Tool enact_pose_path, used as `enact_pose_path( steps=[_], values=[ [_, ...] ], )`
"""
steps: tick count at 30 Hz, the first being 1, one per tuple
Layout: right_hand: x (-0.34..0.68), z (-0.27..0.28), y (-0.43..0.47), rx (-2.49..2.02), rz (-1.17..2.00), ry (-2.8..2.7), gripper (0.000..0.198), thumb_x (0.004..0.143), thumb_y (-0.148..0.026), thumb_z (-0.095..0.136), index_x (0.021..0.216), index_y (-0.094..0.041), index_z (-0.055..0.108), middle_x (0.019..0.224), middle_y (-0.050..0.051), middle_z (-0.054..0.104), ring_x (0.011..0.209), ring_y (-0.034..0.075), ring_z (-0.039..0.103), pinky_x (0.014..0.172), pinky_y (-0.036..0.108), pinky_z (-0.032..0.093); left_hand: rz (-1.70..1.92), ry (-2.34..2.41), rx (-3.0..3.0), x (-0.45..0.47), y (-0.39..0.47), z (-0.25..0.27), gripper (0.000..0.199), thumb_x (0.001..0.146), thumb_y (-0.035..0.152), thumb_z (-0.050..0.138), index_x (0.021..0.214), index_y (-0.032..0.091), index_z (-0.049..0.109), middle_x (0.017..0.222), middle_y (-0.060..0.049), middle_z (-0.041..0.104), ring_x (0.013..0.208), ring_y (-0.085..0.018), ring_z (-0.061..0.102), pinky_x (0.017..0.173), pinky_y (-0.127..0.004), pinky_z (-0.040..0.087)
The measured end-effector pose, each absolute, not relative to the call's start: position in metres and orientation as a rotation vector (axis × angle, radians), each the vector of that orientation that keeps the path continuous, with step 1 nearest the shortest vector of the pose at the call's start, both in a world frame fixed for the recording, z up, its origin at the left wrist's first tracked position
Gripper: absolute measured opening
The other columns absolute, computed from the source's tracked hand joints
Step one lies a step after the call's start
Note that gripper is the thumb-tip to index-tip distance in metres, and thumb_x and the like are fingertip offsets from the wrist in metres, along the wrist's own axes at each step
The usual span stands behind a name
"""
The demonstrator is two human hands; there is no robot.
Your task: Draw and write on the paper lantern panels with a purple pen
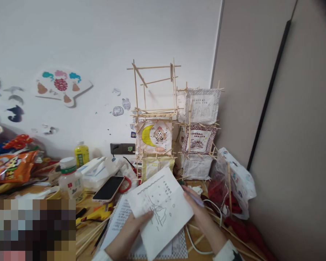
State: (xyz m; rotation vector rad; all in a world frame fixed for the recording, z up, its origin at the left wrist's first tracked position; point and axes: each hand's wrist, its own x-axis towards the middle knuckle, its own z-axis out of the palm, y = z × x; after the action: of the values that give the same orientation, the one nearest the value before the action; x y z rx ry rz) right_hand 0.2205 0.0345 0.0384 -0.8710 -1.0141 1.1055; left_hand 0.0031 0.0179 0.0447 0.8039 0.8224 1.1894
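A white sheet of paper (163, 203) with a line drawing and small written characters is held up, tilted, above the desk. My left hand (130, 230) grips its left side, thumb on top of the drawing. At the right edge of the sheet is my right hand (197, 206), its fingers closed and partly hidden by the paper. A slim purple pen (196, 198) lies along that hand. Beneath are written pages (122, 217) and a sheet with a patterned border (182, 250). Behind the paper stand stick-frame lanterns (154, 137) with drawn paper panels.
On the left are a phone (108, 188), a yellow glue gun (96, 214), a plastic bottle (70, 177) and an orange snack bag (12, 168). A white cable (198, 250), thin sticks (88, 235) and a plastic bag (222, 192) lie around. A pixelated patch hides the lower left.
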Motion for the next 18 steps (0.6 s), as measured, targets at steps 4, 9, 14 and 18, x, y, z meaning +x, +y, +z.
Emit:
enact_pose_path(
  steps=[4, 9, 14, 18],
  values=[
    [0.219, 0.045, 0.022, -0.876, 1.358, -1.326, 0.046, 0.066, -0.041, 0.074, 0.104, -0.017, 0.066, 0.105, 0.01, 0.068, 0.098, 0.029, 0.061, 0.086, 0.041, 0.045, 1.195, 0.949, 0.933, 0.004, 0.02, 0.043, 0.061, 0.049, 0.034, 0.084, 0.101, 0.009, 0.065, 0.104, -0.018, 0.067, 0.103, -0.039, 0.058, 0.09, -0.044, 0.046],
    [0.217, 0.056, 0.017, -0.842, 1.292, -1.228, 0.05, 0.064, -0.047, 0.074, 0.104, -0.019, 0.065, 0.103, 0.009, 0.068, 0.1, 0.029, 0.06, 0.087, 0.04, 0.044, 1.223, 0.979, 0.987, -0.002, 0.015, 0.059, 0.06, 0.049, 0.04, 0.084, 0.1, 0.013, 0.066, 0.107, -0.015, 0.067, 0.103, -0.036, 0.059, 0.09, -0.041, 0.047],
    [0.226, 0.04, 0.028, -0.87, 1.381, -1.237, 0.054, 0.059, -0.041, 0.078, 0.105, -0.016, 0.065, 0.1, 0.011, 0.069, 0.094, 0.029, 0.063, 0.083, 0.041, 0.046, 0.966, 0.891, 0.986, -0.005, 0.012, 0.063, 0.055, 0.054, 0.031, 0.081, 0.102, 0.011, 0.061, 0.1, -0.016, 0.069, 0.091, -0.035, 0.065, 0.081, -0.044, 0.05],
    [0.222, 0.035, 0.029, -0.942, 1.066, -1.28, 0.04, 0.066, -0.045, 0.072, 0.093, -0.017, 0.068, 0.096, 0.01, 0.069, 0.09, 0.028, 0.062, 0.079, 0.038, 0.048, 1.168, 1.126, 0.926, 0.002, 0.026, 0.045, 0.065, 0.048, 0.029, 0.08, 0.105, 0.01, 0.054, 0.093, -0.018, 0.07, 0.086, -0.037, 0.065, 0.074, -0.044, 0.053]
  ],
)
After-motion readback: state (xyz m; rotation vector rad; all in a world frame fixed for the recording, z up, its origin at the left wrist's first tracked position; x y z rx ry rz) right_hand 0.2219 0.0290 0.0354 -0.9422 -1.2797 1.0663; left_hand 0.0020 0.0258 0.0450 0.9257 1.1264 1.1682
